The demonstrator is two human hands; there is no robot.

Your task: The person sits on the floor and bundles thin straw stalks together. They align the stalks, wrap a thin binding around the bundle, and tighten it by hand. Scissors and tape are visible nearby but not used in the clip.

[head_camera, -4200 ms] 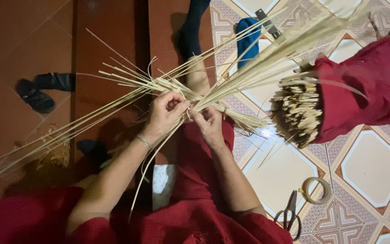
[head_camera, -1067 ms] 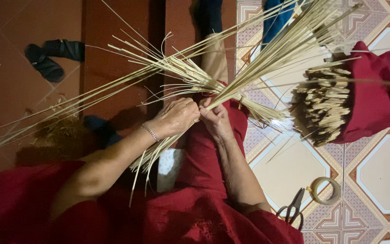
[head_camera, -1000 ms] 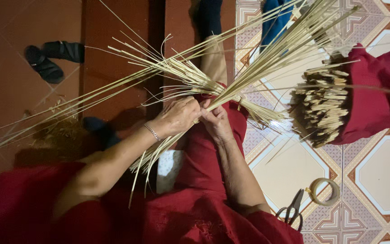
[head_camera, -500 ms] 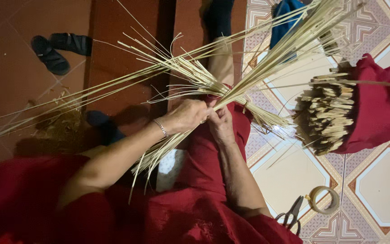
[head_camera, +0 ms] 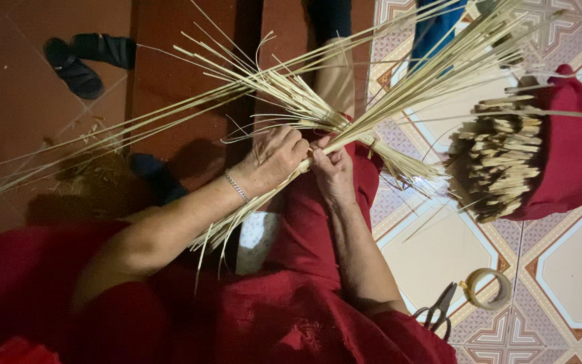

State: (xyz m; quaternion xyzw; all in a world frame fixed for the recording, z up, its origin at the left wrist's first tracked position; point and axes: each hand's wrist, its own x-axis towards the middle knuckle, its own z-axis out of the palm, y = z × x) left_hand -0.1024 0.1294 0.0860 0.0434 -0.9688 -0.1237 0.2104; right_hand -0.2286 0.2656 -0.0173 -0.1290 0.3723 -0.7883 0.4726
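Head view shows both hands meeting over the lap, where long pale straw strips cross in a fan. Left hand is closed around the crossing from nine o'clock; right hand pinches the same knot from three o'clock. Weaving or binding at the crossing seems the step in hand; the next strip probably needs firm tension at that pinch. At three o'clock a bundle of cut strips sits in red cloth; scissors and tape roll lie at five o'clock.
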